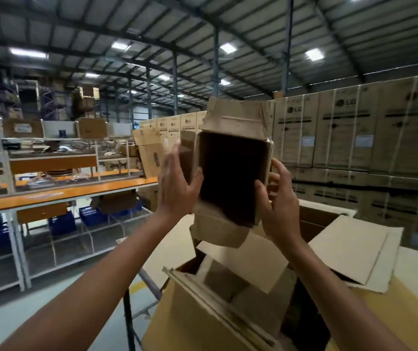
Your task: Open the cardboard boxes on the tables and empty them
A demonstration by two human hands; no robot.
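While stacked LG cartons (355, 127) rose behind the large open carton (190, 320) and orange-topped shelving (58, 191) stood to its left, a small box (230, 173) was held above it, mouth facing the camera. The blurred left hand (177, 183) pressed flat-fingered against one side. The right hand (279, 201) curled round the opposite edge, both forearms raised.

The raised box (233, 173) is matt brown cardboard with torn, rough flaps. The far-left counter (58, 193) has a glossy orange top on white-painted metal framing.
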